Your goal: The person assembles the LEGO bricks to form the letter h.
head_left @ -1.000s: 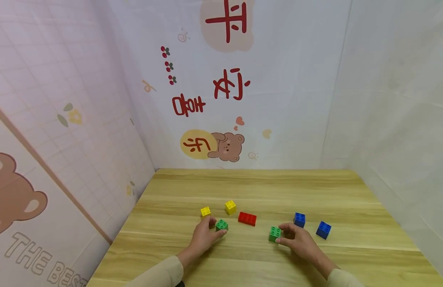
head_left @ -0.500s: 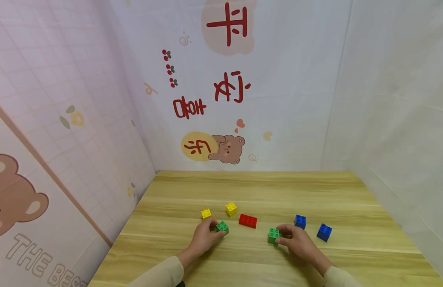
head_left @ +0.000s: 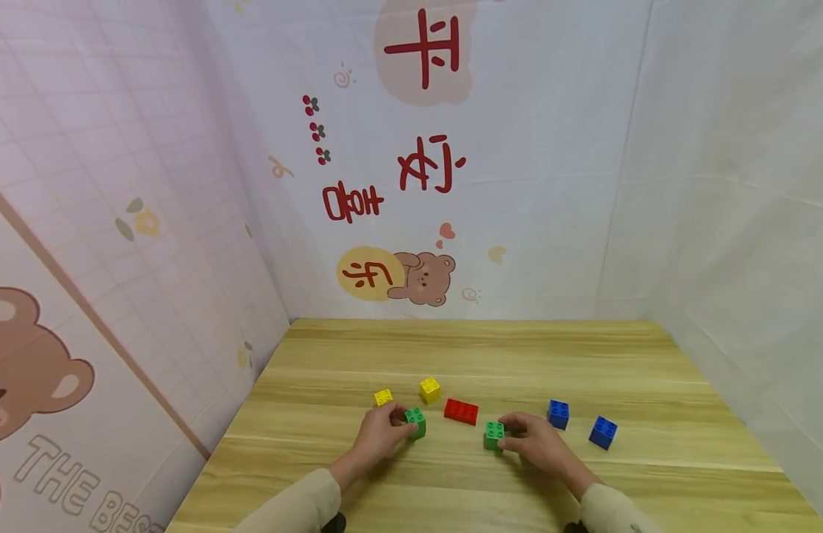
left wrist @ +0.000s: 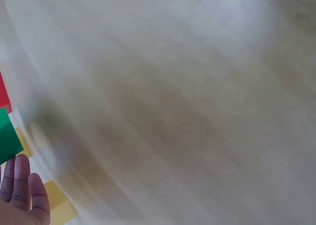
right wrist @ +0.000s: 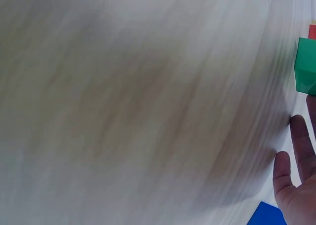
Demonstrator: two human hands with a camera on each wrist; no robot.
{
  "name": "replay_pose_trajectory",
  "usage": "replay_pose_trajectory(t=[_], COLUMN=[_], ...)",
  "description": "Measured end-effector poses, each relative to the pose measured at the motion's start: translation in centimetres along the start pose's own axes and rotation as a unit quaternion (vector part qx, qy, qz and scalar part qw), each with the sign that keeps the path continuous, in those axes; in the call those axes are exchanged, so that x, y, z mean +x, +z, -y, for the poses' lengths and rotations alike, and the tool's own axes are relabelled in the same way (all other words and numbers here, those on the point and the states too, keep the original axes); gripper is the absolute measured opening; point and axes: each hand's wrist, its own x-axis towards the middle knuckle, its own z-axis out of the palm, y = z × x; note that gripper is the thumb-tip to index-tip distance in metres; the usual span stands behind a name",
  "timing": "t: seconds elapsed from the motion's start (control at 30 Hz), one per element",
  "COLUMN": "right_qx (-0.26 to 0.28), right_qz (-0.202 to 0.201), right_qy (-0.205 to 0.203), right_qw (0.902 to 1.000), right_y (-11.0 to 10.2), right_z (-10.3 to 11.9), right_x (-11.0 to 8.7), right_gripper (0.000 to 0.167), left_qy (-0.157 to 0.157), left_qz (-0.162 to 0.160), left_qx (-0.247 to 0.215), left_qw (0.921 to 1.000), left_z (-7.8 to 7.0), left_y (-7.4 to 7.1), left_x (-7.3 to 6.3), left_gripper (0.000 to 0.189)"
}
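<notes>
In the head view my left hand (head_left: 380,433) pinches a green 2x2 toy brick (head_left: 416,423) between thumb and fingers. My right hand (head_left: 539,444) pinches a second green brick (head_left: 494,435), its studs facing up. A gap of bare wood separates the two green bricks. Behind that gap lies a longer red brick (head_left: 461,411). The left wrist view has the held green brick (left wrist: 9,137) at its left edge, above the fingertips. At the right edge of the right wrist view, the other green brick (right wrist: 307,67) touches a fingertip.
Just beyond my left hand sits a yellow brick (head_left: 383,397), partly covered by the fingers, with another yellow brick (head_left: 430,389) to its right. Two blue bricks (head_left: 559,414) stand right of my right hand. White printed cloth (head_left: 531,148) walls the wooden table (head_left: 518,348).
My right hand has carried its green brick leftward, closer to the left one. The green brick in my left hand has turned and tilted slightly. The loose bricks keep their places.
</notes>
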Motion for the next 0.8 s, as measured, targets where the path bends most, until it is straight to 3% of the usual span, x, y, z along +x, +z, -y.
replay_pose_trajectory(t=[0.3,0.57,0.8], right_qx=[0.004,0.002,-0.001], right_qz=[0.000,-0.004,-0.018], right_qy=[-0.013,-0.031,-0.038], right_qw=[0.9999,0.9995,0.9991], right_y=[1.4,3.5,4.7], right_z=[0.6,1.4,2.4], right_x=[0.8,1.1,1.5], right_gripper=[0.042,0.039,0.039], left_qy=[0.008,-0.006,0.009], left_qz=[-0.011,-0.022,-0.015], left_qx=[-0.020,-0.043,-0.061], left_qw=[0.9997,0.9988,0.9980], left_z=[-1.2,-2.5,-3.4], left_y=[-0.5,-0.6,-0.9], left_x=[0.8,1.5,2.3], left_gripper=[0.034,0.037,0.034])
